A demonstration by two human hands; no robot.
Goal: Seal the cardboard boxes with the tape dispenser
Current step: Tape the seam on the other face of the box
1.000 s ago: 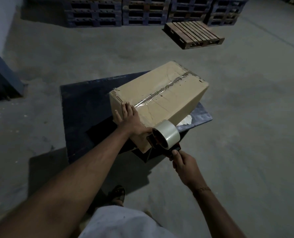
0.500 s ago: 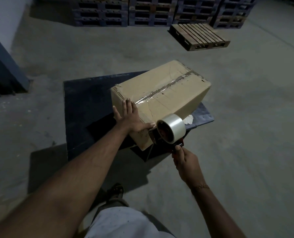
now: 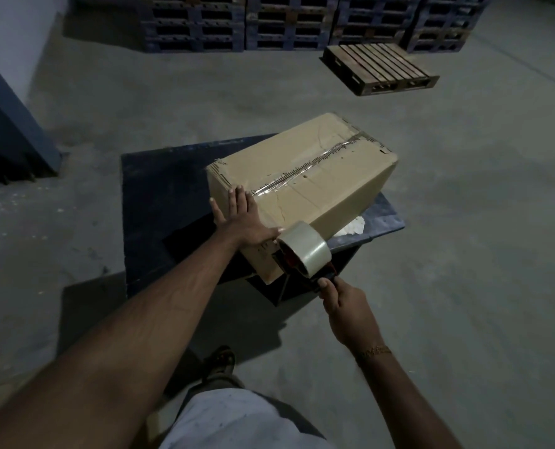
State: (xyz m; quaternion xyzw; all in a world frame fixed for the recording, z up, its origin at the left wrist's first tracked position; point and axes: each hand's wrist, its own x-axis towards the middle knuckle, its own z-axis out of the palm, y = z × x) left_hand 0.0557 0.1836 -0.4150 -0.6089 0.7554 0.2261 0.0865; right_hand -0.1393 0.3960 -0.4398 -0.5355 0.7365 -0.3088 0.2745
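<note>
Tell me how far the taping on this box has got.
Done: a tape strip already runs along the top seam of the cardboard box. In hand: the left hand presses flat on the near end while the right hand holds the tape dispenser against that end. Left: cutting the tape.

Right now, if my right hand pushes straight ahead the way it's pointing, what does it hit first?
Probably the cardboard box: the right hand holds the tape dispenser, already at the box's near end; depth there is unclear.
</note>
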